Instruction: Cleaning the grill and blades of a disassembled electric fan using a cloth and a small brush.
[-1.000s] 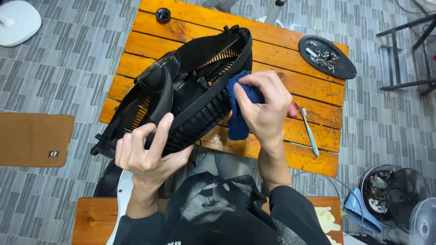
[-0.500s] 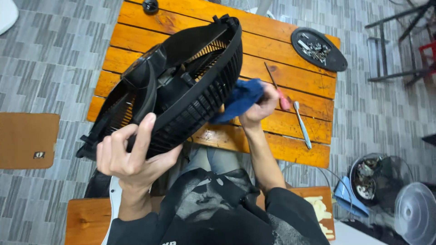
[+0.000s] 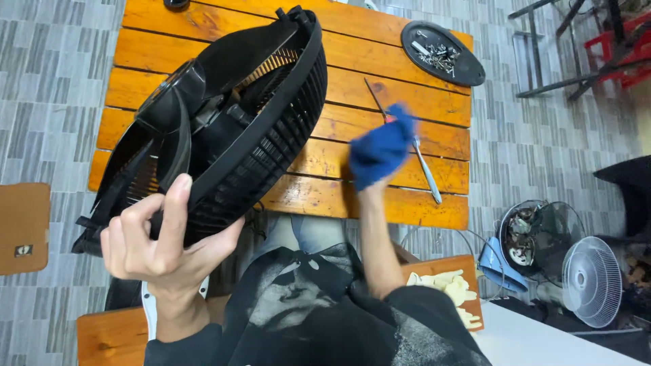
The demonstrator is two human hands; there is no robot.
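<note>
The orange slatted wooden surface (image 3: 400, 102) fills the middle of the view, standing on a grey patterned floor (image 3: 54, 81). Over its left half a large black fan housing (image 3: 224, 129) is held tilted, its ribbed rim facing the person and its upper edge reaching toward the far side of the surface; the black blades and hub show inside it. The left hand (image 3: 159, 240) is clamped on the near lower rim of the housing, thumb raised along the grille and fingers curled around the edge.

To the right, well apart from the housing, the right hand (image 3: 369, 190) is hidden almost wholly under a bunched blue cloth (image 3: 381, 149), which it grips above the surface; the wrist and forearm show below the cloth. Just behind the cloth lie a thin screwdriver (image 3: 373, 94) with a reddish handle and a pale toothbrush-like tool (image 3: 427, 176), both on the boards.

At the far right corner of the surface sits a black oval tray (image 3: 468, 68) holding a heap of small screws (image 3: 437, 57). On the floor to the right stand a partly dismantled fan (image 3: 536, 237) and a white fan (image 3: 593, 281). A brown mat (image 3: 24, 227) lies at the left edge.
</note>
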